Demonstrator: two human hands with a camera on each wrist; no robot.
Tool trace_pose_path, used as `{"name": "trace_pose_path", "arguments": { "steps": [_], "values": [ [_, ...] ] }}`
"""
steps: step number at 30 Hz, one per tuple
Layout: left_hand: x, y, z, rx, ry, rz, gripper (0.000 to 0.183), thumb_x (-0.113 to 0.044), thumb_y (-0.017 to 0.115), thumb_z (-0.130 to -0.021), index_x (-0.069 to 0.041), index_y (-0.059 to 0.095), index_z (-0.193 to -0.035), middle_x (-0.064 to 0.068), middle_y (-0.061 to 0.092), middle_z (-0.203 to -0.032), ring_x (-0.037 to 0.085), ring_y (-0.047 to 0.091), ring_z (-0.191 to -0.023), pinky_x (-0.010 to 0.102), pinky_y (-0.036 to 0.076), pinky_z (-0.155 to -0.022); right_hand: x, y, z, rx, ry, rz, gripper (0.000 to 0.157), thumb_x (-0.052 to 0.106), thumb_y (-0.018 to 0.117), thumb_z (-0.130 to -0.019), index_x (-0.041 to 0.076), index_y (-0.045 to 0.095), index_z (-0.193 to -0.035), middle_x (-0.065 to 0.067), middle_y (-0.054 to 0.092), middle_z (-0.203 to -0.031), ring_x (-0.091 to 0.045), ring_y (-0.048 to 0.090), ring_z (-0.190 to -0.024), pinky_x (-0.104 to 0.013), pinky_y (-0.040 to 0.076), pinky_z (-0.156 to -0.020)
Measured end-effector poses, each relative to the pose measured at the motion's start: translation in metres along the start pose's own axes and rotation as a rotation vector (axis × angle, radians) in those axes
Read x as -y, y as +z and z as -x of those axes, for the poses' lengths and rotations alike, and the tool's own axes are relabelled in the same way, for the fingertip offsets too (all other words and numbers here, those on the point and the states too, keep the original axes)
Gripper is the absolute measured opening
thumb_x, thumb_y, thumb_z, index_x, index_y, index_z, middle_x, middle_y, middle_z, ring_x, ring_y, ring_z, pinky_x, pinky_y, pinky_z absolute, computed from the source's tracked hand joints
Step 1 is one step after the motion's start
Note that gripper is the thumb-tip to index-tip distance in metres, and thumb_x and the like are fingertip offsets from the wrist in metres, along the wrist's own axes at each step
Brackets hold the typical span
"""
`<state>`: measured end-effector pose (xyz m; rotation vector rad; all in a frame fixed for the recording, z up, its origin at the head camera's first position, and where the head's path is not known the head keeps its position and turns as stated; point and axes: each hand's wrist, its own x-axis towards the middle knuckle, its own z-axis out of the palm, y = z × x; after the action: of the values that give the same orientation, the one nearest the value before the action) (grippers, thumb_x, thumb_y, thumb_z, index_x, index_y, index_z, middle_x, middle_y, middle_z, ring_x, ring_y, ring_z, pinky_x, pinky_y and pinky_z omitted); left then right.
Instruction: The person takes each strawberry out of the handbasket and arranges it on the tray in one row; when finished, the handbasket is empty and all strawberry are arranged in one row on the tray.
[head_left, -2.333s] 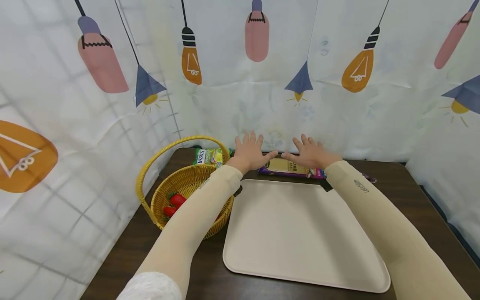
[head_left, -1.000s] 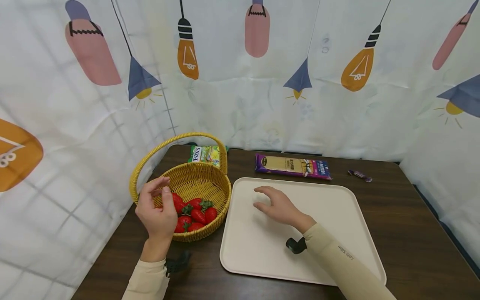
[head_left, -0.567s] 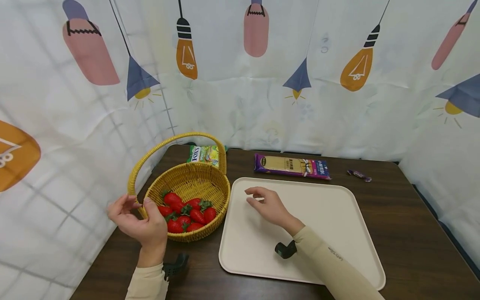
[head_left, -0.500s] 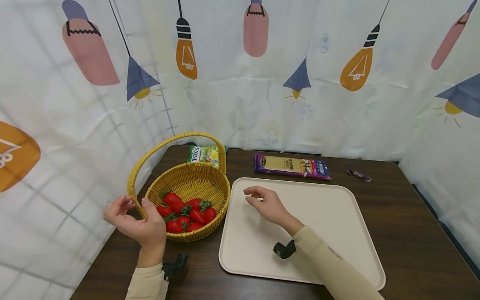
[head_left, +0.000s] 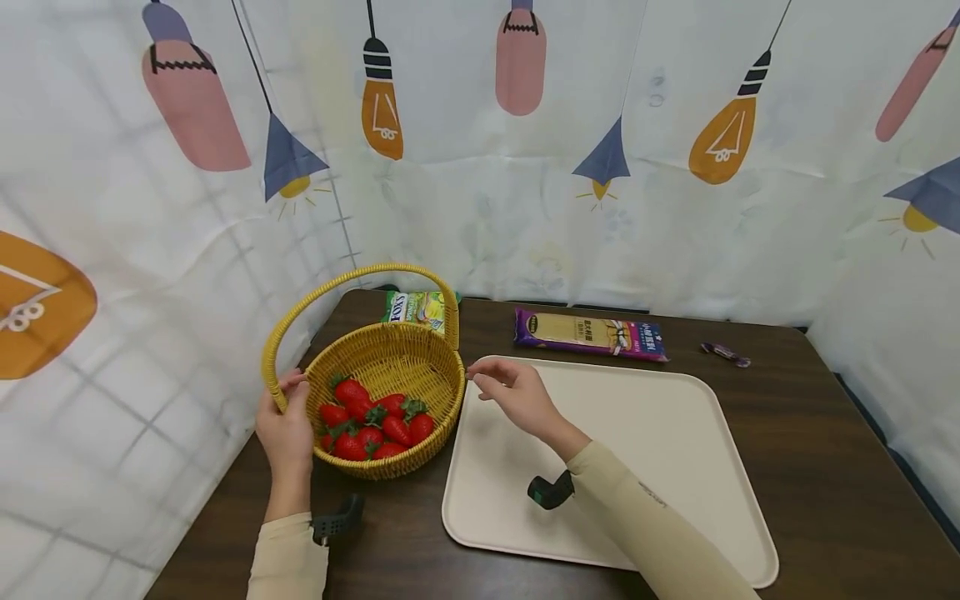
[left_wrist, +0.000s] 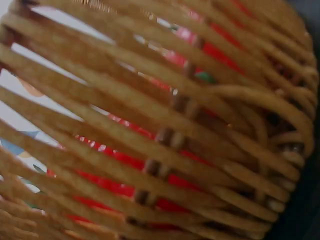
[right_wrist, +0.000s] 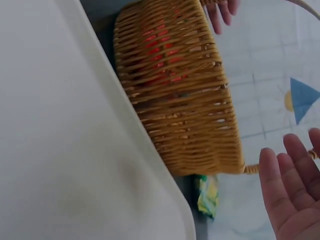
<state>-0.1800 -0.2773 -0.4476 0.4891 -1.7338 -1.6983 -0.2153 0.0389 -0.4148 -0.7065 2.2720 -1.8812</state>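
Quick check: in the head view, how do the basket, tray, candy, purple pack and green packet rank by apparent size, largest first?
1. Tray
2. Basket
3. Purple pack
4. Green packet, visible part only; the basket partly hides it
5. Candy

1. The basket [head_left: 405,358] stood on the table [head_left: 795,467].
2. Strawberries [head_left: 349,447] lay in the basket.
3. Just right of the basket lay the tray [head_left: 667,433].
4. Behind the basket lay the snack bag [head_left: 427,309].
5. The long packet [head_left: 585,332] lay behind and right of the basket.
6. The wrapped candy [head_left: 725,354] lay farther right of the basket.
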Motion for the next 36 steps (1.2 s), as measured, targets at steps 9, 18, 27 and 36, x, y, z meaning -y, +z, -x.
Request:
{"name": "trace_pose_path", "arguments": {
  "steps": [9, 18, 27, 36],
  "values": [
    [0.010, 0.001, -0.002, -0.067, 0.002, -0.121, 0.035, -0.030, 0.056, -0.098, -0.001, 0.073, -0.108, -0.013, 0.071, -0.097, 0.005, 0.054, -0.085, 0.022, 0.035, -0.077, 0.029, 0.023, -0.008, 0.092, -0.072, -0.047, 0.024, 0.008, 0.058, -0.098, -0.006, 0.064, -0.116, -0.020, 0.066, -0.115, -0.018, 0.065, -0.092, -0.041, 0.054, -0.084],
    [0.024, -0.001, 0.000, -0.009, 0.019, -0.091, 0.032, -0.024, 0.060, -0.098, 0.007, 0.067, -0.103, 0.004, 0.071, -0.116, 0.004, 0.056, -0.107, 0.024, 0.038, -0.093, -0.002, 0.050, -0.049, 0.214, -0.034, -0.016, 0.029, 0.022, 0.064, -0.096, 0.004, 0.067, -0.118, -0.005, 0.069, -0.111, -0.025, 0.066, -0.100, -0.030, 0.054, -0.082],
    [0.027, -0.003, 0.002, 0.010, 0.020, -0.042, 0.031, -0.020, 0.064, -0.096, 0.008, 0.068, -0.107, -0.002, 0.073, -0.108, 0.001, 0.057, -0.103, 0.021, 0.039, -0.092, -0.017, 0.072, -0.065, 0.387, 0.035, 0.050, 0.017, 0.018, 0.068, -0.093, 0.006, 0.072, -0.104, -0.002, 0.071, -0.096, -0.035, 0.068, -0.085, -0.037, 0.057, -0.075],
    [0.024, -0.001, 0.001, -0.032, 0.049, -0.035, 0.030, -0.020, 0.064, -0.096, 0.008, 0.069, -0.105, -0.003, 0.074, -0.104, 0.002, 0.058, -0.102, 0.022, 0.039, -0.091, -0.012, 0.085, -0.076, 0.560, 0.075, 0.067, 0.027, 0.015, 0.068, -0.092, 0.002, 0.069, -0.116, 0.002, 0.071, -0.103, -0.025, 0.068, -0.089, -0.033, 0.057, -0.073]
  ]
}}
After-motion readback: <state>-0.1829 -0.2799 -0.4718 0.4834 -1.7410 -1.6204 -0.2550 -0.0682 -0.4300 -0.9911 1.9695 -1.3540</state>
